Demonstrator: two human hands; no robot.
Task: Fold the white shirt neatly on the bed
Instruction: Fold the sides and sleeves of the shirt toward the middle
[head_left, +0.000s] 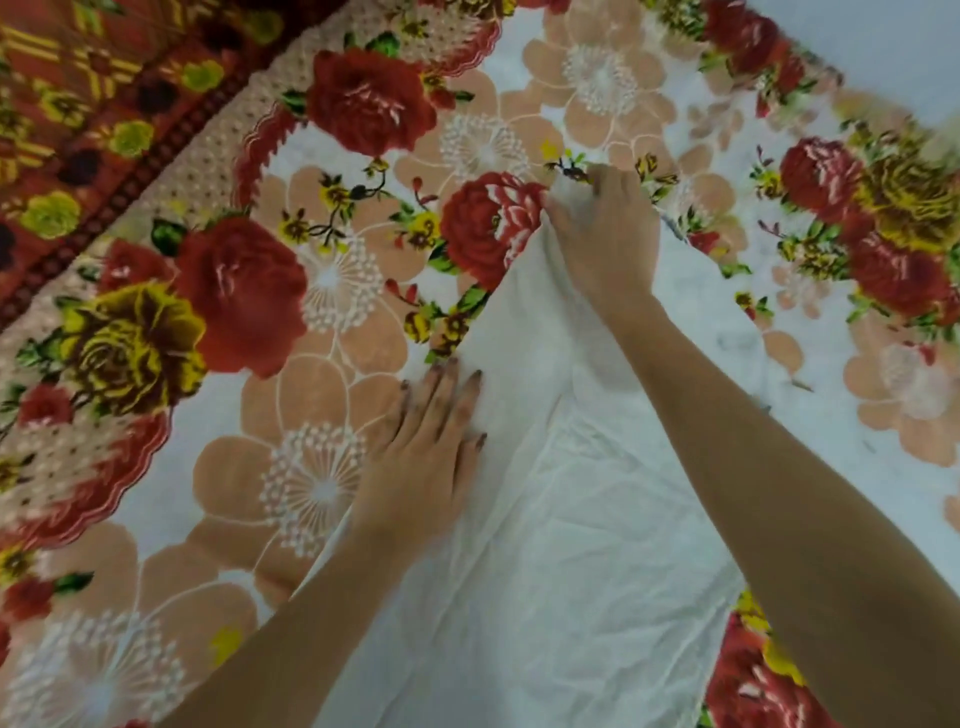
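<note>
The white shirt (561, 545) lies spread on the flowered bed cover (322, 270), reaching from the near edge of the view up to the middle. My left hand (431, 447) rests flat on the shirt's left edge, fingers together and stretched out. My right hand (597, 234) is further away, pinching the far end of the white cloth, which is bunched and lifted into a ridge below it. My right forearm crosses over the right part of the shirt and hides it.
The bed cover has large red, yellow and peach flowers on white. A second red and yellow patterned cloth (78, 104) lies at the far left, past the cover's scalloped border. A pale wall or floor (883, 41) shows at the top right.
</note>
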